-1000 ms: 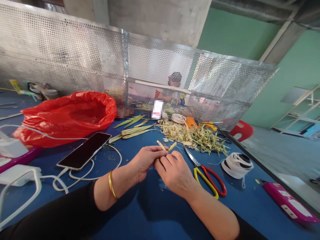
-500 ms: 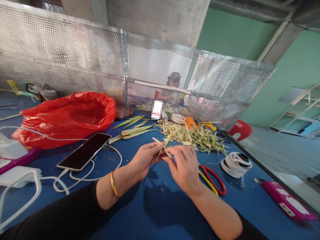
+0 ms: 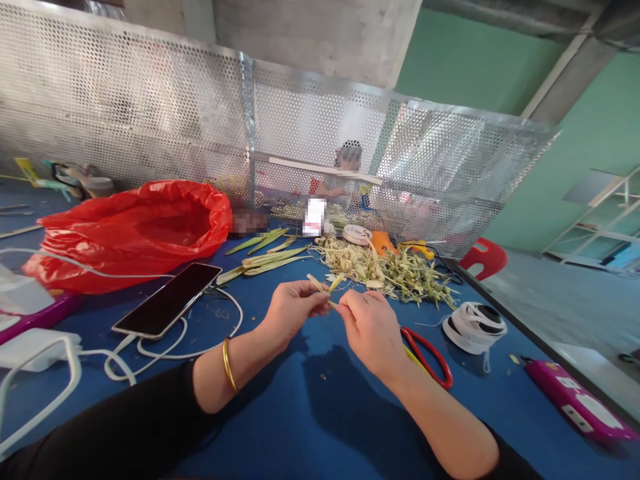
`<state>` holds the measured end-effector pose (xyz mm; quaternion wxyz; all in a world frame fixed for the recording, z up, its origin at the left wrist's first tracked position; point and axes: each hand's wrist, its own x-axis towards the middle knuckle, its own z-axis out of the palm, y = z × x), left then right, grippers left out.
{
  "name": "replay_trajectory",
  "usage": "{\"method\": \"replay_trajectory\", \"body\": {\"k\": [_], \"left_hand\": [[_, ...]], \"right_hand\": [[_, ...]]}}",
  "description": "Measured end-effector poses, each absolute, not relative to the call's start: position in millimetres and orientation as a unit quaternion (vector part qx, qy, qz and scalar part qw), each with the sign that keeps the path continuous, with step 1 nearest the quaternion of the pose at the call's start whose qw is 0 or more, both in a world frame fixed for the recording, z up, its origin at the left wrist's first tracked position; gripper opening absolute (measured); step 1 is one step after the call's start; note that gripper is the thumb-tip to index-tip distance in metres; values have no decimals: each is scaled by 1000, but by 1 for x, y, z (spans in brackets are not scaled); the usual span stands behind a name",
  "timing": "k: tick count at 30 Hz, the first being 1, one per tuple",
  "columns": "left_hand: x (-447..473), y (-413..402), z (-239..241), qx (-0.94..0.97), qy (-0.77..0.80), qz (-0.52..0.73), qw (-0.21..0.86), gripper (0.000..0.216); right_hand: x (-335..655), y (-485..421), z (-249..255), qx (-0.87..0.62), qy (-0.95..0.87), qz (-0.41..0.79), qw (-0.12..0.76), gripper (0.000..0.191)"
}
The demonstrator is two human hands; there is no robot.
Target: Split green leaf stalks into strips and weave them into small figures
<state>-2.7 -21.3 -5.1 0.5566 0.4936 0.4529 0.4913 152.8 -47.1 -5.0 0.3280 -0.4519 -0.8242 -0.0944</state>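
Between my hands is a small piece of folded leaf strips, pale green and cream, with ends sticking up. My left hand pinches it between thumb and fingers. A gold bangle circles that wrist. My right hand is closed on one strip end at the right of the piece, its fingertips partly hidden. Just beyond lies a heap of small woven leaf pieces and strips. Long green leaf blades lie to its left. Scissors with red and yellow handles rest beside my right wrist, partly covered by it.
A red plastic bag gapes at the left, near a phone on a white cable. At right are a roll of white ribbon and a purple power strip. A perforated metal screen stands behind; a person sits beyond it.
My right hand has closed its fingers and moved slightly right, drawing a strip end away from the piece. The left hand keeps its pinch, nearly in place.
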Motion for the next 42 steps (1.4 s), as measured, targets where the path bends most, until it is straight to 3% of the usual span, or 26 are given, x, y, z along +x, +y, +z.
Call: {"method": "replay_trajectory", "body": {"k": [3,7,11,16,23,27,32,36,42], "left_hand": [[-4,-22,-3,482,457,497,558,16],[-8,-24,3,471,446,430,627,27],[-6,-27,4,495,431,377,654,34],[0,-29,2,548,450,367,602,24],[3,-32,-1,543,460,362,602,20],[0,-31,-1,512,436,370,641,30],[-7,-29,8,446,416,424,670,38],[-8,-28,9,420,410,441,679,38],[-13,-24,9,430,407,408,695,53]], "right_hand": [[154,-44,-5,-482,-796,10,366,28],[158,-33,-7,-506,-643,312,483,38],[156,-28,-6,-463,-554,434,539,24],[151,-33,-4,-461,-574,400,546,16],[152,-32,-12,-522,-614,249,537,20],[160,-23,-12,-492,-588,328,552,22],[169,-24,-1,-492,-571,403,519,41],[166,-30,-2,-489,-638,357,476,28],[170,-26,-2,-474,-679,269,491,18]]}}
